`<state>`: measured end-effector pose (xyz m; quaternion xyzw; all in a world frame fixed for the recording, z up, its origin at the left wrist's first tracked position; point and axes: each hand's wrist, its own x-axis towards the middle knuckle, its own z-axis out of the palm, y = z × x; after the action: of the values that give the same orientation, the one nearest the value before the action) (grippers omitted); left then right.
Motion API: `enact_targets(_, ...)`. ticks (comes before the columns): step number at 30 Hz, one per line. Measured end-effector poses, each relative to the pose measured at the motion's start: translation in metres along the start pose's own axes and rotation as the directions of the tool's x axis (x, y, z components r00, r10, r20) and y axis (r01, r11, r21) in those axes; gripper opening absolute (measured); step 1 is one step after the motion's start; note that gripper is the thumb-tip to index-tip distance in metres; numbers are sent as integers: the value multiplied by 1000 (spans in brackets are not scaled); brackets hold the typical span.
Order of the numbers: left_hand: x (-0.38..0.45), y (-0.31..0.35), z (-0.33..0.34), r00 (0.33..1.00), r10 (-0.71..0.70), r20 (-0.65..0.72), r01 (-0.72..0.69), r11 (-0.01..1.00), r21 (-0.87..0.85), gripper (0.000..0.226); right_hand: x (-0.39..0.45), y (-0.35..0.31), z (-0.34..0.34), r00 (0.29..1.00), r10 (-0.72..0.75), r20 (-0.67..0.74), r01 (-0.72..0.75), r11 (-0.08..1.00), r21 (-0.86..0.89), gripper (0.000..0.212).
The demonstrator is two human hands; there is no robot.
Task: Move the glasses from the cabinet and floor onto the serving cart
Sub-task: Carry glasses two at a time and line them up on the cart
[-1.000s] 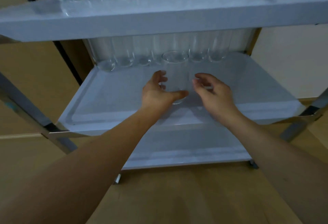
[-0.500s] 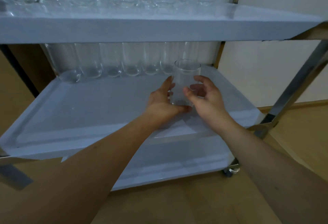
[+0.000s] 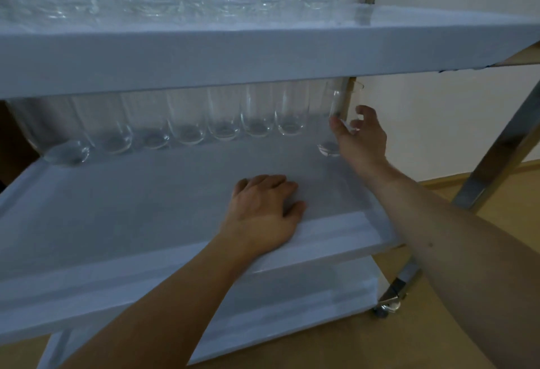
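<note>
Nearest me, my left hand (image 3: pixel 263 210) lies palm down on the front of the cart's middle shelf (image 3: pixel 131 216), fingers loosely bent and holding nothing. Farther in, my right hand (image 3: pixel 358 137) grips a glass (image 3: pixel 340 105) at the shelf's far right corner, its base down at the shelf, extending the row of glasses (image 3: pixel 187 123) along the back. The top shelf (image 3: pixel 263 47) looks full too. I judge most is done; whatever remains in the cabinet or on the floor is out of view.
</note>
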<state>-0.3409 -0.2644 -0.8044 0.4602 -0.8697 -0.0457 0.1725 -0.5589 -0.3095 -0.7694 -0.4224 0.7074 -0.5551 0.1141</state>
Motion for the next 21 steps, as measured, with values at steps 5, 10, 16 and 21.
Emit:
enact_targets(5,1,-1,1,998,-1,-63,1,1000,-6,63,38,-1,20,1000,-1,-3,1,1000,-19,61)
enact_targets(10,2,-4,6,995,7,-96,-8,1000,-11,55,66,5,44,1000,0,-24,0,1000,-17,67)
enact_targets(16,7,-4,10,992,9,-129,-10,1000,-11,52,82,10,54,1000,-13,16,14,998,-62,72)
enact_targets(21,7,-2,7,996,1,-90,-1,1000,-5,63,81,17,52,998,-2,64,8,995,-99,75)
